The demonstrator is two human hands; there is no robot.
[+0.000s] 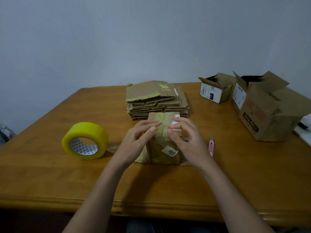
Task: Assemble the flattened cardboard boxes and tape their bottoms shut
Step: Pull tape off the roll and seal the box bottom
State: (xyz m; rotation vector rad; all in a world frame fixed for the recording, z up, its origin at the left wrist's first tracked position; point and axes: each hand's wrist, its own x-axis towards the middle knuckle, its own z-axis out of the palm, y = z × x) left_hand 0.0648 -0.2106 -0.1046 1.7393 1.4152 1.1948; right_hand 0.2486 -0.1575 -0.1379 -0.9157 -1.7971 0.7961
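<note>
Both hands (168, 137) on box (164, 148), label "203" (171, 152)

Setting: looked like a room in a home used as a makeshift packing spot, not a warehouse.
Table: wooden table (50, 174) with a moulded edge, furniture-style rather than a workbench.
Wall: plain pale painted wall (151, 39) stood right behind the table, bare.
Packing supplies: roll of yellow tape (85, 140), pink utility knife (211, 146), stack of flattened cardboard boxes (157, 99).
Reused stock: two assembled boxes (217, 89) (267, 106) carried old shipping labels, second-hand cartons.
Lighting: dim, indoor.
</note>
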